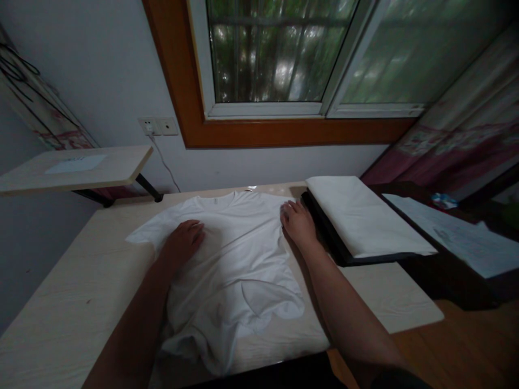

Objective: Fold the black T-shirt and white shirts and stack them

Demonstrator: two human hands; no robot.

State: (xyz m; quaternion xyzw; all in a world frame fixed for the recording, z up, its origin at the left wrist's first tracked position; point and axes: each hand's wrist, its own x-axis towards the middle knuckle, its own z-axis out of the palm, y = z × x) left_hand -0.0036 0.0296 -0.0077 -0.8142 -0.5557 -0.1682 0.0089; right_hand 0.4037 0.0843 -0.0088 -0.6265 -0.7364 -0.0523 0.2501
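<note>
A white T-shirt is spread on the pale wooden table, its neckline toward the window and its lower part rumpled near me. On the shirt's left side, below the left sleeve, rests my left hand, palm down with the fingers loosely stretched. My right hand lies at the right edge near the right sleeve, fingers bent over the fabric; whether they pinch it I cannot make out. The shirt's bottom hem is bunched in folds.
Close by my right arm lies a white folded sheet on a black flat object. A raised shelf with a paper stands at the back left. Beyond are a socket with a cable and a window. Papers lie far right.
</note>
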